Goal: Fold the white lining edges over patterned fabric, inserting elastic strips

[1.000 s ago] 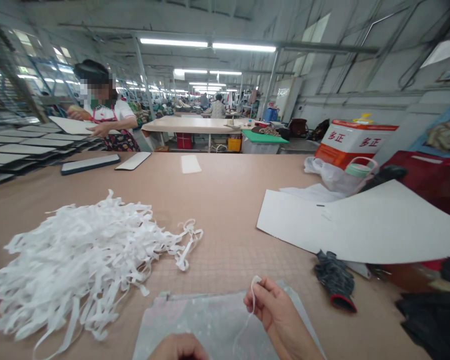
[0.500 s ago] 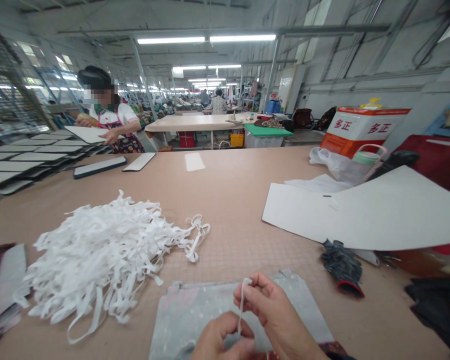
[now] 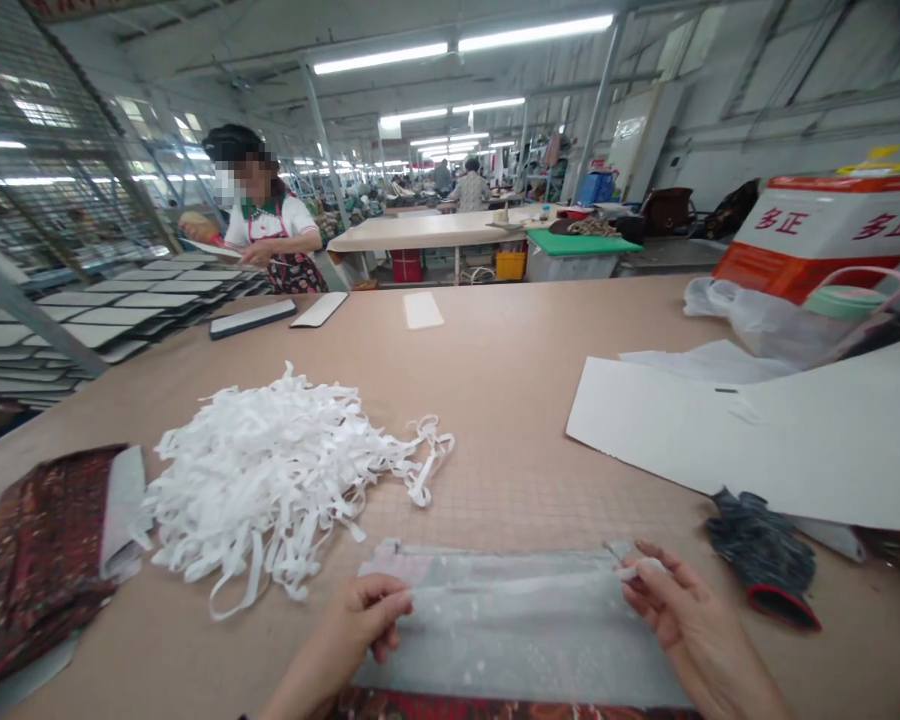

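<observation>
A grey piece of cloth (image 3: 510, 640) lies in front of me, with dark red patterned fabric (image 3: 510, 706) along its near edge. My left hand (image 3: 364, 625) is closed in a pinch by the cloth's left side. Over at the upper right corner, my right hand (image 3: 675, 610) pinches the end of a white strip (image 3: 517, 583). That pale band appears to run across the cloth between both hands; its left end is hidden in my fingers. A heap of white strips (image 3: 262, 480) lies beyond my left hand.
A stack of red patterned fabric (image 3: 45, 550) sits at left. On the right are a dark glove (image 3: 765, 555), a large white board (image 3: 757, 430), a plastic bag (image 3: 757, 325) and a red-white can (image 3: 817, 235). Across the table, a co-worker (image 3: 274, 225) handles a pale panel beside stacked panels (image 3: 127, 300).
My hands, close together before with the white strip between them, are now spread wide across the cloth. The view has swung left. The co-worker's panel is held lower and flatter.
</observation>
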Demonstrator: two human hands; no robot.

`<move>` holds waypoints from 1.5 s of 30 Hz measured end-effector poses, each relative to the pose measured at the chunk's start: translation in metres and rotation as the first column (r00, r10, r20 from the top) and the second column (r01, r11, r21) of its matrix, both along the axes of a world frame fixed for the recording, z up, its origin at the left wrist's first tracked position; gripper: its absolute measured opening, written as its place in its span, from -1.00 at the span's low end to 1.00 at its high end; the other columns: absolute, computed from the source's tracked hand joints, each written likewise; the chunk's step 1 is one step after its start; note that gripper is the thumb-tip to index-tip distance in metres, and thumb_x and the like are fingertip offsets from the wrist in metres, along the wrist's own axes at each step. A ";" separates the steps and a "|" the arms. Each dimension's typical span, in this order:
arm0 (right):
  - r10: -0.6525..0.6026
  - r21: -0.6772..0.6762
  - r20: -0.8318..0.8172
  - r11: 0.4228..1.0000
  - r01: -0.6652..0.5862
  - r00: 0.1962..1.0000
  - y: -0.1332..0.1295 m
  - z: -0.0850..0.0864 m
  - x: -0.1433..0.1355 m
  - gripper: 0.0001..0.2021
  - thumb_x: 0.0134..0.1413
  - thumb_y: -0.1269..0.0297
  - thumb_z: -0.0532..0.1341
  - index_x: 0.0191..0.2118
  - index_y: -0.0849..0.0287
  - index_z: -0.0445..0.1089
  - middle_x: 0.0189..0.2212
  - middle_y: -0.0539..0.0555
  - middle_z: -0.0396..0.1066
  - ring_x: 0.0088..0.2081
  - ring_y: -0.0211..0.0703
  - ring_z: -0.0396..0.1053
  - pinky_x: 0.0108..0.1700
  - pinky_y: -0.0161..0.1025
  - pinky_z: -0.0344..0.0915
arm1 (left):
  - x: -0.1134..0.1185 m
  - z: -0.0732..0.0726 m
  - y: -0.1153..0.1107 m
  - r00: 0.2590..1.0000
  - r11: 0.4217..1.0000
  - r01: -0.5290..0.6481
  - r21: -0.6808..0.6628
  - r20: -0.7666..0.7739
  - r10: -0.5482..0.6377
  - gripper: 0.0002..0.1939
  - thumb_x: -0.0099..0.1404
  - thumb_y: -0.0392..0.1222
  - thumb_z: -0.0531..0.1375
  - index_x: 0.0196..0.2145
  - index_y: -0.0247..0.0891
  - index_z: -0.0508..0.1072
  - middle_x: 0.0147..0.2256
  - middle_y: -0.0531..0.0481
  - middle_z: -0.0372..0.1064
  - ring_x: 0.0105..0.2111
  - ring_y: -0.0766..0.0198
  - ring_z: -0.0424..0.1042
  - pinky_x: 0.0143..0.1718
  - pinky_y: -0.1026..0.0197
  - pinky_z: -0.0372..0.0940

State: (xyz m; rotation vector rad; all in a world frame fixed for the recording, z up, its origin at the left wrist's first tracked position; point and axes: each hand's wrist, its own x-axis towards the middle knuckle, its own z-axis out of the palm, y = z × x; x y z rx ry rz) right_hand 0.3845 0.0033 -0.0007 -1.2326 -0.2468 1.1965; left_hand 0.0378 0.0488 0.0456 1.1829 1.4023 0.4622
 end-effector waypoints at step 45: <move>0.393 -0.401 0.844 0.914 -0.056 0.364 -0.002 -0.047 0.040 -0.66 -0.28 -0.07 0.13 -0.42 0.04 0.41 -0.46 0.03 0.50 -0.37 0.02 0.44 -0.40 -0.21 0.32 | -0.010 -0.046 0.017 0.828 0.876 0.111 0.469 -0.531 0.180 -0.82 0.13 -0.26 -0.03 -0.32 -0.26 0.32 -0.47 0.03 0.31 -0.44 0.22 0.35 -0.38 0.21 0.22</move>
